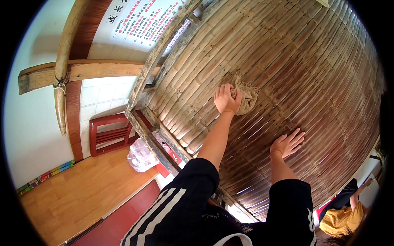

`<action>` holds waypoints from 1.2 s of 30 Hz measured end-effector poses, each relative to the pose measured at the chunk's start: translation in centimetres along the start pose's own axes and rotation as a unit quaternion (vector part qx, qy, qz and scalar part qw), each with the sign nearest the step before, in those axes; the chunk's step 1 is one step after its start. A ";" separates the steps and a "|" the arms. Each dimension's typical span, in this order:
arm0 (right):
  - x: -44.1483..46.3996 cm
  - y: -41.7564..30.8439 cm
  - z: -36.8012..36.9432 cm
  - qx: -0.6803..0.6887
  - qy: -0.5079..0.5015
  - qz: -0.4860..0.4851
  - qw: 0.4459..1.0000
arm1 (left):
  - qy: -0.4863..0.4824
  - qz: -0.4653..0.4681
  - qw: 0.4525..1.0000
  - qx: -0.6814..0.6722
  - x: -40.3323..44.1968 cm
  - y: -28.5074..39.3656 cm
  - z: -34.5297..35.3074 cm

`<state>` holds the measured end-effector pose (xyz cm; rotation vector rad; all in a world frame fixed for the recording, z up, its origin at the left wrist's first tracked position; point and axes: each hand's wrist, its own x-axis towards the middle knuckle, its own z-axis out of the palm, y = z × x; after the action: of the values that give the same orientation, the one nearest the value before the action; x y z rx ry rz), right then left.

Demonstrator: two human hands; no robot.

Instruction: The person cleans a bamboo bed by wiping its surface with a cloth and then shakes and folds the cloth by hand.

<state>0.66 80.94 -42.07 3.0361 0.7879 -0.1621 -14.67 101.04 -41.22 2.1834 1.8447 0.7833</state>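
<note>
My left hand point(225, 99) is closed on a frayed beige cloth point(247, 98), pressing it against a surface of split bamboo slats point(230, 53). Lower and to the right, my right hand point(288, 144) lies flat on the same slats, fingers spread and holding nothing. Around and below the cloth the bamboo looks darker, while the slats toward the upper left are paler. Part of the cloth is hidden under my left fingers.
A worn wooden frame point(141, 80) edges the slats on the left. Beyond it are a red chair point(110, 135), a plastic bag point(143, 156) and a wooden post point(63, 53) with a crossbeam. A person in a yellow top point(342, 219) is at the lower right.
</note>
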 end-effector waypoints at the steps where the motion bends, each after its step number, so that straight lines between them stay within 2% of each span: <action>1: 0.0 0.0 0.0 -0.001 -0.002 0.002 1.000 | 0.003 0.002 1.000 -0.001 0.0 -0.1 0.1; 22: 0.0 -0.2 -0.6 -0.007 -0.020 0.012 1.000 | -0.004 -0.006 1.000 0.004 -0.1 0.0 0.0; 26: -0.1 -0.2 -0.5 0.002 0.002 0.016 1.000 | -0.008 -0.007 1.000 0.009 0.1 0.2 -0.1; 31: 0.2 -0.3 -1.1 -0.002 -0.056 0.033 0.998 | -0.016 0.017 1.000 0.007 0.3 -0.1 0.3; 36: 0.1 0.0 -0.8 0.020 -0.032 0.018 0.999 | -0.088 -0.091 0.991 -0.040 0.8 -0.1 -0.4</action>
<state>0.84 80.97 -41.30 3.0632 0.7342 -0.2758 -14.85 101.79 -40.73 1.9351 1.8565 0.5959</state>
